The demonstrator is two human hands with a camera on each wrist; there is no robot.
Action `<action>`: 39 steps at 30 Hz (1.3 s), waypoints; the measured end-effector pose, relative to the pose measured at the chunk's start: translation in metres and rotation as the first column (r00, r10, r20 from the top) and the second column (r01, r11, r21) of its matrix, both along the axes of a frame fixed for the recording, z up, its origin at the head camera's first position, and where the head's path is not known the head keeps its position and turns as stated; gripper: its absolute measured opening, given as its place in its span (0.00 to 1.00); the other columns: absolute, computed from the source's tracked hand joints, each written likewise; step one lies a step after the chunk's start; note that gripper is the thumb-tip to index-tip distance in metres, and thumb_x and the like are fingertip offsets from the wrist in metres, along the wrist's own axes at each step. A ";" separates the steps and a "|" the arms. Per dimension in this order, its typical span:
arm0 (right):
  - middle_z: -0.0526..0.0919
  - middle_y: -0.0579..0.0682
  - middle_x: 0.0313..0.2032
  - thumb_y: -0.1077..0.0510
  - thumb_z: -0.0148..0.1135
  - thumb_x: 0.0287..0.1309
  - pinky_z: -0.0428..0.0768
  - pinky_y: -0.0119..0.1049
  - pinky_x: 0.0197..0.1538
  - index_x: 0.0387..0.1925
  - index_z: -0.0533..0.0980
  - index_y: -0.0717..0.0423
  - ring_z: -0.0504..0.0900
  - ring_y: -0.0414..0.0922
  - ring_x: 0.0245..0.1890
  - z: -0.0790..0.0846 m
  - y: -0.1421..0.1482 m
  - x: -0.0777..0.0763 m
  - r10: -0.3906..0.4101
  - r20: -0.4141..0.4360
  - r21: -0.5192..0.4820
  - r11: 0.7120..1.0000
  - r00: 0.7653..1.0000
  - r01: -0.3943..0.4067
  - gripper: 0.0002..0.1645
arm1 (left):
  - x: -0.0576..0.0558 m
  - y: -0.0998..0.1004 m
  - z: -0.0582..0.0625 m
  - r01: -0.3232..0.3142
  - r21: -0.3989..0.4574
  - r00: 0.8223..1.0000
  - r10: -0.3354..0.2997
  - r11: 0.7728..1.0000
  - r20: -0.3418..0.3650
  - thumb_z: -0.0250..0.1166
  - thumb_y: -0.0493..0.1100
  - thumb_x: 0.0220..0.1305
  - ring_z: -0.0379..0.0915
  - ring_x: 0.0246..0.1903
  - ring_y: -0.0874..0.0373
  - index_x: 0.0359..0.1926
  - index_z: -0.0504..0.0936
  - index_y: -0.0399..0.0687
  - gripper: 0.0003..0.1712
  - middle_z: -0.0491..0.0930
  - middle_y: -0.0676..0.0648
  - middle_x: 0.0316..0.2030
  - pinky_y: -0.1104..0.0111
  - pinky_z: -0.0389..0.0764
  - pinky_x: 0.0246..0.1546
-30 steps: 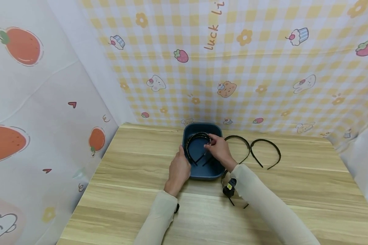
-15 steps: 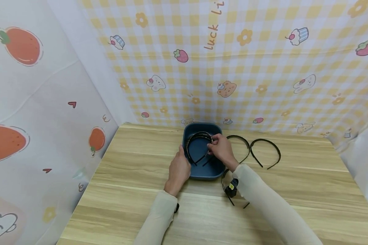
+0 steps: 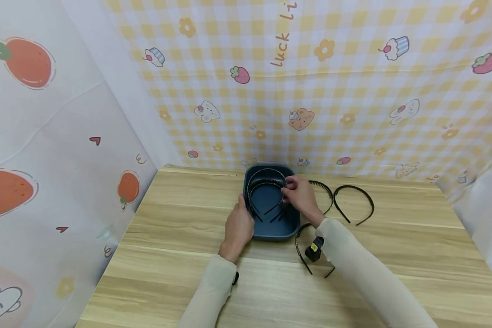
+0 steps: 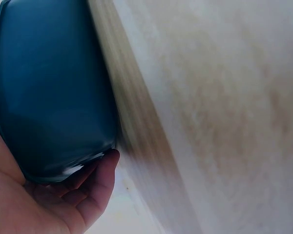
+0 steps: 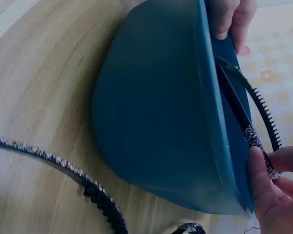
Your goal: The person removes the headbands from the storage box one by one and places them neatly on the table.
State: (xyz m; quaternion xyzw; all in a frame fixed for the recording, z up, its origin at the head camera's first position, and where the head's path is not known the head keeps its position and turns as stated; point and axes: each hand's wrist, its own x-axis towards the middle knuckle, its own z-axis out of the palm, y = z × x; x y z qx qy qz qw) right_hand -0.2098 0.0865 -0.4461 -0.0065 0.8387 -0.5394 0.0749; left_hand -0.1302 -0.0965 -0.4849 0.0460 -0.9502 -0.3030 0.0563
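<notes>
A dark blue plastic bin [image 3: 275,237] stands near the back of the table. My left hand [image 3: 238,224] holds its left side, with fingers bent along the wall [image 4: 53,97] in the left wrist view. Over the bin, my right hand [image 3: 301,197] pinches a thin black headband [image 3: 267,169] with a glittery strip, on the right side of its arch. In the right wrist view, thumb and fingers close on that glitter part [image 5: 252,135]. Another headband [image 3: 266,182] sits lower in the bin, and a toothed band [image 5: 266,117] shows beside the pinched one.
Several more black headbands lie on the wooden table [image 3: 180,237]: a toothed one [image 3: 323,186] partly behind my right hand, another [image 3: 372,202] farther right, and one [image 3: 298,248] in front, partly covered by my wrist. A yellow checked cloth [image 3: 229,95] hangs behind the table.
The pinched headband has shifted toward the back of the bin, its arch now apart from the lower one. My right hand has moved slightly right; the left stays on the bin.
</notes>
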 end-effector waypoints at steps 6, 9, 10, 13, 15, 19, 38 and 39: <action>0.81 0.63 0.43 0.67 0.61 0.63 0.86 0.46 0.41 0.63 0.73 0.64 0.85 0.43 0.27 0.003 0.009 0.000 0.005 -0.016 0.008 1.000 1.000 -0.005 0.26 | 0.000 0.000 0.000 0.009 0.000 1.000 -0.009 1.000 -0.011 0.48 0.33 0.72 0.63 0.13 0.58 0.73 0.56 0.29 0.31 0.80 0.34 0.46 0.68 0.64 0.12; 0.80 0.62 0.42 0.66 0.62 0.63 0.86 0.44 0.39 0.63 0.73 0.64 0.85 0.41 0.26 0.004 0.014 0.001 0.010 -0.002 0.025 1.000 1.000 -0.010 0.26 | 0.000 0.000 -0.001 0.009 -0.002 1.000 -0.009 1.000 -0.016 0.49 0.32 0.72 0.63 0.14 0.58 0.73 0.57 0.29 0.31 0.80 0.33 0.47 0.68 0.64 0.12; 0.80 0.62 0.42 0.66 0.62 0.64 0.86 0.43 0.39 0.63 0.73 0.64 0.85 0.41 0.26 0.004 0.016 0.002 0.014 0.000 0.029 0.999 1.000 -0.014 0.26 | 0.000 0.000 -0.001 0.009 0.000 1.000 -0.009 1.000 -0.017 0.49 0.32 0.72 0.64 0.14 0.58 0.73 0.57 0.29 0.31 0.80 0.33 0.47 0.68 0.65 0.12; 0.80 0.61 0.41 0.66 0.62 0.64 0.86 0.37 0.35 0.63 0.73 0.64 0.84 0.39 0.26 0.003 0.021 0.003 0.023 0.002 0.044 0.999 1.000 -0.023 0.26 | -0.001 0.000 -0.001 0.007 0.002 1.000 -0.007 1.000 -0.017 0.49 0.32 0.72 0.65 0.15 0.57 0.73 0.57 0.29 0.31 0.80 0.33 0.47 0.67 0.65 0.13; 0.80 0.60 0.41 0.66 0.62 0.64 0.85 0.35 0.34 0.64 0.73 0.64 0.84 0.39 0.25 0.003 0.025 0.003 0.030 -0.004 0.054 0.998 1.000 -0.030 0.27 | -0.001 0.000 -0.001 0.006 0.000 1.000 -0.006 1.000 -0.015 0.49 0.33 0.72 0.66 0.15 0.56 0.73 0.57 0.29 0.31 0.80 0.33 0.48 0.67 0.66 0.14; 0.81 0.59 0.39 0.66 0.62 0.64 0.86 0.37 0.35 0.65 0.72 0.63 0.84 0.41 0.25 0.004 0.031 0.006 0.042 -0.005 0.053 0.998 0.999 -0.042 0.27 | -0.001 0.000 -0.001 0.001 -0.005 1.000 -0.001 1.000 -0.012 0.50 0.33 0.72 0.67 0.16 0.56 0.73 0.57 0.29 0.31 0.80 0.34 0.49 0.66 0.68 0.15; 0.82 0.67 0.45 0.65 0.59 0.66 0.85 0.49 0.43 0.64 0.71 0.66 0.88 0.52 0.34 0.003 0.064 0.015 0.051 0.020 -0.006 0.999 0.998 -0.051 0.26 | 0.000 0.001 0.001 -0.001 0.010 1.000 0.001 1.000 -0.009 0.49 0.33 0.72 0.65 0.15 0.57 0.73 0.57 0.29 0.31 0.80 0.34 0.49 0.67 0.66 0.14; 0.82 0.68 0.46 0.65 0.59 0.66 0.85 0.49 0.43 0.64 0.71 0.66 0.88 0.52 0.34 0.003 0.066 0.015 0.048 0.023 -0.005 0.999 0.999 -0.048 0.26 | 0.001 0.001 0.001 0.000 0.011 1.000 0.000 1.000 -0.008 0.49 0.33 0.72 0.64 0.15 0.57 0.73 0.57 0.29 0.31 0.80 0.34 0.49 0.67 0.66 0.14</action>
